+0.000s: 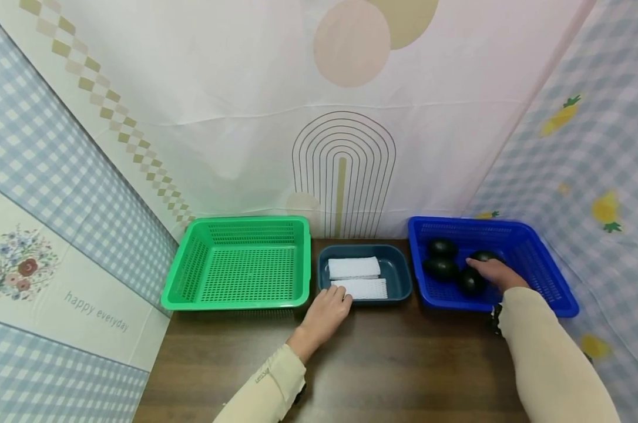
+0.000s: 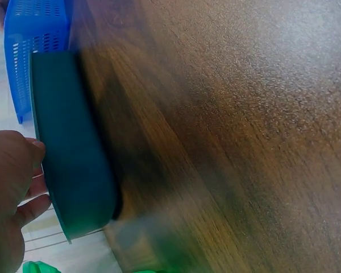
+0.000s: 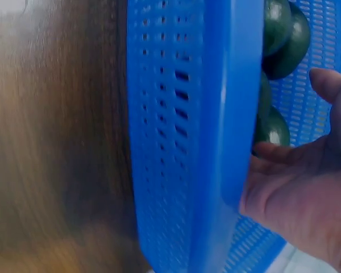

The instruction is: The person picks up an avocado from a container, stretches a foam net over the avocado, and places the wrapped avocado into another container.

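Observation:
Several dark green avocado-like fruits (image 1: pixel 441 269) lie in the blue basket (image 1: pixel 554 288) on the right. My right hand (image 1: pixel 492 271) reaches into that basket over two of them; in the right wrist view the hand (image 3: pixel 307 182) has its thumb spread and its fingertips beside the fruits (image 3: pixel 277 128), partly hidden by the rim. Two white folded mesh sleeves (image 1: pixel 353 268) lie in a dark teal tray (image 1: pixel 400 282). At its near left rim is my left hand (image 1: pixel 326 311), fingertips at the lower sleeve; the left wrist view shows this hand (image 2: pixel 11 193) at the tray's edge (image 2: pixel 74 148).
A green basket (image 1: pixel 237 305) with nothing in it stands left of the teal tray. All three containers stand on a brown wooden table (image 1: pixel 382 358), against a patterned cloth backdrop (image 1: pixel 234 164). Checked cloth (image 1: pixel 604 153) hangs at the right side.

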`<move>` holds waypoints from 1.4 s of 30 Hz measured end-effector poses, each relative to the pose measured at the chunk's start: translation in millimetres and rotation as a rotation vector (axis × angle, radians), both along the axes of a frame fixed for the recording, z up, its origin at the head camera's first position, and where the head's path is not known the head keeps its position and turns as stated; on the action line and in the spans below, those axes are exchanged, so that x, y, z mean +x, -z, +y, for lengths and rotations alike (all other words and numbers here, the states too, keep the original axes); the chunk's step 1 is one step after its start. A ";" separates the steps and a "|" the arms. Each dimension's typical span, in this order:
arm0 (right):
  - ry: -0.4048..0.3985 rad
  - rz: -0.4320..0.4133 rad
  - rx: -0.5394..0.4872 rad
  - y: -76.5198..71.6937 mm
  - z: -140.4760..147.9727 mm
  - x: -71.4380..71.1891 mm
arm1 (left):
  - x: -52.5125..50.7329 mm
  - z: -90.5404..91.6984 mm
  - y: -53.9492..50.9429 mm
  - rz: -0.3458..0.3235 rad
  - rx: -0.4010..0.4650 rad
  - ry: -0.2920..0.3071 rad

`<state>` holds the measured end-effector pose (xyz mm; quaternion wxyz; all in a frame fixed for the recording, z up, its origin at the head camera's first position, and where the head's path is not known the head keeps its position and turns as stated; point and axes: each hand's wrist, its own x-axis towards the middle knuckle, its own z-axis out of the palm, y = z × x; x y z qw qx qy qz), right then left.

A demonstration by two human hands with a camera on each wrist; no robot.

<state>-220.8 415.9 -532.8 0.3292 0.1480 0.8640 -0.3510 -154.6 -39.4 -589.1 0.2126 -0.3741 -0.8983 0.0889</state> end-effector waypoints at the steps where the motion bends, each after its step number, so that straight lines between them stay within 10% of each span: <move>1: 0.005 0.004 0.002 0.5 -1.1 0.3 | -0.6 0.4 0.5 -0.003 -0.002 -0.002; 20: 0.032 -0.009 0.083 8.5 -11.6 -4.5 | -2.5 2.3 0.3 -0.026 0.019 -0.001; 31: 0.213 -0.009 -0.054 17.3 -6.5 -1.6 | -3.2 2.0 4.8 -0.036 0.031 -0.002; 42: 0.173 0.007 -0.139 0.9 -6.4 9.0 | -4.9 2.1 2.7 -0.055 0.026 -0.001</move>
